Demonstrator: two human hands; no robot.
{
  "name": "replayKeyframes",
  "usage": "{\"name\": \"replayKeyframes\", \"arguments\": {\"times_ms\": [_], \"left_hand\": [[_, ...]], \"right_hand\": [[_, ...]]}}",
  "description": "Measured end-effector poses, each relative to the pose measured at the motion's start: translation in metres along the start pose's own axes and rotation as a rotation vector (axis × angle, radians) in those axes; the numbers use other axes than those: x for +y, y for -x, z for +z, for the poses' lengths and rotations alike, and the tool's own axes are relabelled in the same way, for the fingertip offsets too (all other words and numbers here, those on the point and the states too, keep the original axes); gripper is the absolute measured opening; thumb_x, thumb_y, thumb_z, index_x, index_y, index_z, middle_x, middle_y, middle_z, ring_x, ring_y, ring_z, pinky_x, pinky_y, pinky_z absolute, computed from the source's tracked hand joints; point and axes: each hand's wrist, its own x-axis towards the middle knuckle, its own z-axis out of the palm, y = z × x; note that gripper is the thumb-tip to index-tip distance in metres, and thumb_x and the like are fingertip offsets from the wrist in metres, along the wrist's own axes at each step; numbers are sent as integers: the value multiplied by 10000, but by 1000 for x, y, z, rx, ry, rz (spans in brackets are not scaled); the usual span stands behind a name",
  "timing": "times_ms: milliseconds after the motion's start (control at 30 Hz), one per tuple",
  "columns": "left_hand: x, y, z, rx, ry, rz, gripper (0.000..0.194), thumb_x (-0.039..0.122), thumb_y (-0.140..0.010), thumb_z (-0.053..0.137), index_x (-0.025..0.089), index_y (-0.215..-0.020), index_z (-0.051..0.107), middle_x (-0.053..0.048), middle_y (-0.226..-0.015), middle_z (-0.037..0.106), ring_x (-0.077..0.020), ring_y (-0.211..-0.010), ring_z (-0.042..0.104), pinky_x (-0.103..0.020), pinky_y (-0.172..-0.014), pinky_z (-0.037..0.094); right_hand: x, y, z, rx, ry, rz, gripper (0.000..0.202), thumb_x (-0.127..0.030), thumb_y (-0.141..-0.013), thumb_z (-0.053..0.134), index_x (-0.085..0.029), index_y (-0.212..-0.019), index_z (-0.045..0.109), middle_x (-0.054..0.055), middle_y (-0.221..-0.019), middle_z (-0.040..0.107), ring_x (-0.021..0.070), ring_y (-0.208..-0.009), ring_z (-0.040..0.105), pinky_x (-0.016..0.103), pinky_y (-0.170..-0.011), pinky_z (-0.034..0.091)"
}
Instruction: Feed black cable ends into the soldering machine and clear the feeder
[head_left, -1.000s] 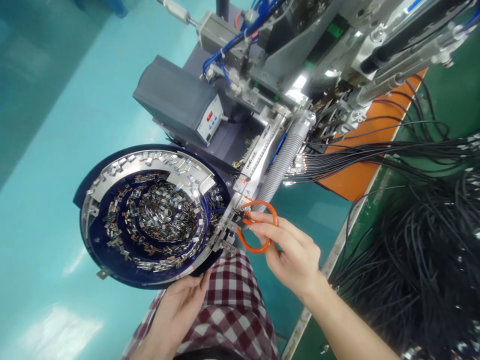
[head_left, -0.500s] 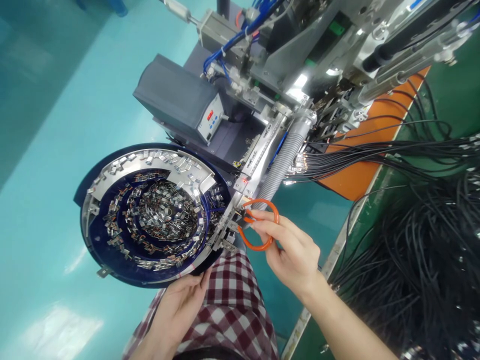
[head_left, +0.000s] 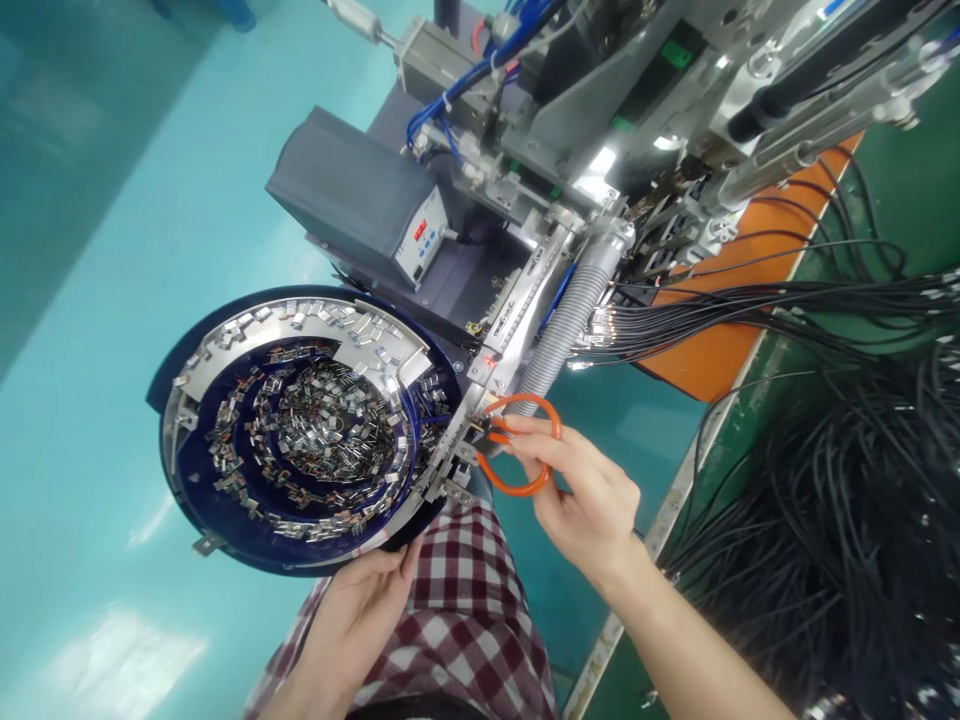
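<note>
My right hand [head_left: 589, 490] is closed on the orange handles of a pair of scissors [head_left: 556, 425]. The scissors' tips meet the metal feed track [head_left: 457, 435] beside the bowl, and the blades are hard to make out against it. At the lower edge of the round dark blue feeder bowl [head_left: 196, 490], my left hand [head_left: 360, 605] rests with stretched fingers against the rim. Part of those fingers is hidden under the bowl. Many small shiny metal clips [head_left: 330, 420] lie in the bowl's middle and along its spiral ledges.
A grey control box [head_left: 352, 190] with a red display stands behind the bowl. A ribbed grey hose [head_left: 566, 325] runs beside the track toward the machine. Black cables [head_left: 697, 310] cross an orange board [head_left: 720, 350], and a large cable heap [head_left: 817, 520] lies at right.
My right hand and the orange scissors have shifted very slightly up and to the right at the track. My left hand stays at the bowl's rim.
</note>
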Motion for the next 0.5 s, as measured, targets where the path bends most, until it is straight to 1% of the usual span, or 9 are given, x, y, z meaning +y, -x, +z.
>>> {"name": "replayKeyframes", "arguments": {"times_ms": [100,200,300,400,467,500], "left_hand": [[1,-1,-2,-3,13,-16,724,-150,-754,365,89,-1437,339,-244,-1363,515,-338,-1234,502,-408,-926,552],[1,0,-1,-11,16,-21,728,-151,-754,367,72,-1446,315,-256,-1345,526,-356,-1232,498,-418,-908,561],[1,2,2,6,0,1,753,-160,-749,348,72,-1462,275,-272,-1340,523,-364,-1215,513,-446,-891,564],[0,4,5,22,-16,22,738,-157,-758,350,74,-1457,286,-278,-1334,525,-365,-1192,536,-440,-858,580],[0,4,6,30,-24,27,719,-157,-760,355,68,-1441,316,-275,-1322,537,-362,-1179,549,-420,-837,592],[0,4,6,34,-29,27,709,-158,-759,354,64,-1433,332,-273,-1315,544,-358,-1173,556,-409,-831,595]], "right_hand": [[0,-2,-4,47,44,16,334,43,-787,576,-198,-1007,644,79,-1052,735,192,-946,712,307,-829,619],[1,-3,-5,38,32,17,349,46,-789,567,-209,-1014,642,74,-1052,735,190,-925,717,306,-802,627],[4,-4,-3,65,41,41,351,34,-798,565,-224,-1023,641,65,-1071,729,196,-941,711,332,-823,624],[6,-5,0,104,39,57,348,29,-803,568,-229,-1025,640,62,-1082,720,195,-940,707,343,-822,620],[4,-5,-2,135,-22,102,323,15,-812,563,-224,-1017,637,65,-1059,713,196,-928,704,340,-777,624],[3,-4,-4,165,-54,155,300,-4,-820,562,-220,-1016,632,66,-1035,707,195,-909,703,332,-740,622]]}}
